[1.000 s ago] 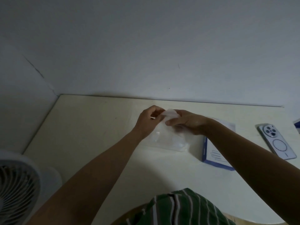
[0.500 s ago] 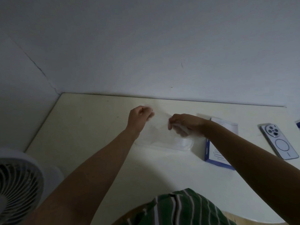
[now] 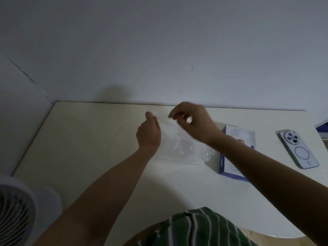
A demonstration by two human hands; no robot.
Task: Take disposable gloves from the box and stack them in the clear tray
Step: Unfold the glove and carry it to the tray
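Two grips pinching one glove point(image 3: 177, 137), left hand point(image 3: 149, 133) steady, right hand point(image 3: 194, 122) risen, blurred, over tray point(image 3: 195, 162).

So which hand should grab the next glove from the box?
Probably the right hand, once this glove is down: the box lies beside that forearm. The left hand is across the tray from it.

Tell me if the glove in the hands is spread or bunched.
Spread: the left hand and right hand hold the glove apart by its top edge, film hanging over the clear tray.
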